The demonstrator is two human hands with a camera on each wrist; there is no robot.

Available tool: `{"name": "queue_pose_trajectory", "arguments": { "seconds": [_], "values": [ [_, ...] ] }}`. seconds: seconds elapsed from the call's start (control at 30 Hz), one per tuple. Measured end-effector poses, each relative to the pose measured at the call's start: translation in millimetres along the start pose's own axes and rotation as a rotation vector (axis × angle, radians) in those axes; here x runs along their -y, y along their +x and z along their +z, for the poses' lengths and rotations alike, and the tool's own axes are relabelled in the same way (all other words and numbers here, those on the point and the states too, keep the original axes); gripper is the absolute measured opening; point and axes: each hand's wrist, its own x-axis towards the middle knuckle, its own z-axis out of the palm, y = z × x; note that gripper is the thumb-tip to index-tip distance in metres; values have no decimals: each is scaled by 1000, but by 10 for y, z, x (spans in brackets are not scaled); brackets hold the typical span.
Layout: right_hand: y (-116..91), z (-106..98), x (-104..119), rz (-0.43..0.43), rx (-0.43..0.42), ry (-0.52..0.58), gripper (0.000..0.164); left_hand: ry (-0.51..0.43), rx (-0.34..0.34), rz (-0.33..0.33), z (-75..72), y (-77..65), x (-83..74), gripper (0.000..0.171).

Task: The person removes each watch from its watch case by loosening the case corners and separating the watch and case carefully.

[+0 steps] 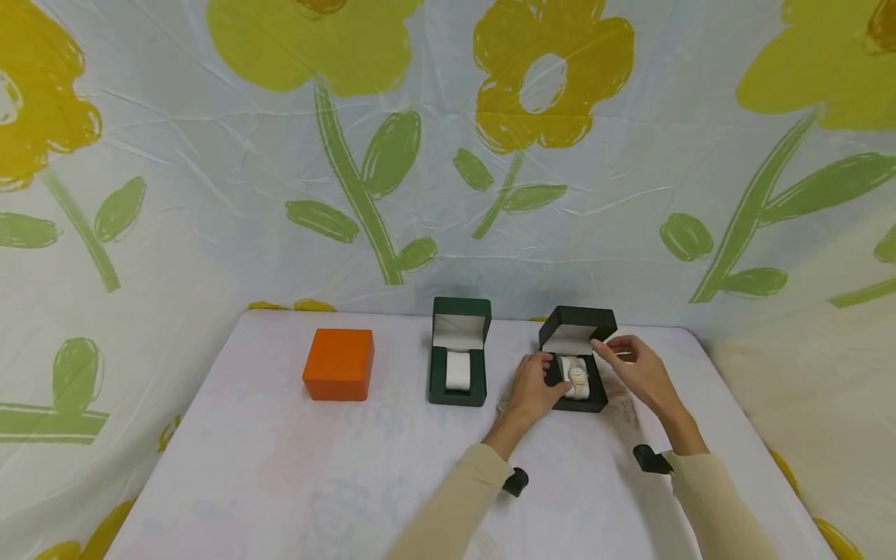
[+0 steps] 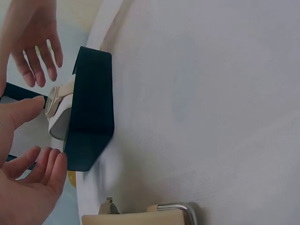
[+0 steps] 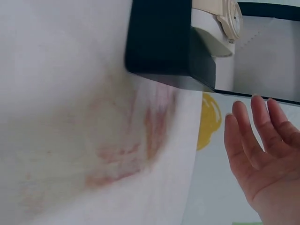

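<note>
A cream wristwatch (image 1: 577, 375) sits around the white cushion inside a dark watch box (image 1: 597, 398), whose lid (image 1: 584, 318) stands raised. My left hand (image 1: 533, 387) is at the box's left side; its thumb reaches over the front towards the watch and its fingers lie by the side wall. The left wrist view shows the thumb at the watch face, but firm contact is unclear. At the lid's right edge is my right hand (image 1: 638, 370), fingers extended; in the right wrist view this hand (image 3: 267, 154) holds nothing.
Left of this box stands an open green watch box (image 1: 458, 394) with a bare white cushion (image 1: 458, 371). An orange box (image 1: 339, 364) is farther left. Near my left wrist lies a small watch-like item (image 2: 108, 206), partly hidden. A flowered cloth (image 1: 602, 225) hangs behind the table.
</note>
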Motion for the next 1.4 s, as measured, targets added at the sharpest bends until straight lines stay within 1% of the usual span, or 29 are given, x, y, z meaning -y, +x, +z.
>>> {"name": "queue_pose_trajectory", "arguments": {
  "seconds": [0.13, 0.2, 0.33, 0.43, 0.53, 0.6, 0.7, 0.8, 0.97, 1.07, 1.13, 1.3, 1.4],
  "values": [
    [-64, 39, -37, -44, -7, 5, 62, 10, 19, 37, 13, 13, -27, 50],
    [-87, 62, -51, -79, 5, 7, 57, 27, 29, 57, 22, 22, -42, 51],
    [-131, 109, -71, -161, 60, 20, 50, 83, 62, 69, 54, 35, -63, 54],
    [-153, 146, -88, -230, 103, 49, 49, 154, 100, 77, 89, 45, -66, 59],
    [-160, 183, -116, -313, 136, 71, 50, 216, 123, 105, 117, 62, -61, 62],
    [-159, 200, -150, -362, 156, 73, 53, 240, 128, 119, 138, 74, -57, 62],
    [-152, 219, -197, -411, 176, 60, 60, 247, 130, 107, 159, 81, -58, 62],
    [-140, 226, -207, -435, 180, 38, 64, 242, 131, 91, 167, 91, -55, 61],
    [-121, 224, -190, -464, 192, 17, 64, 242, 127, 87, 154, 123, -40, 61],
    [-99, 220, -199, -456, 213, 5, 66, 255, 131, 82, 149, 137, -32, 61],
    [-78, 216, -202, -434, 229, -3, 67, 259, 144, 78, 148, 144, -35, 61],
    [-36, 207, -187, -337, 272, 17, 68, 260, 178, 58, 151, 146, -51, 63],
    [-36, 211, -190, -305, 277, 31, 69, 249, 174, 44, 156, 142, -57, 62]
  ]
}}
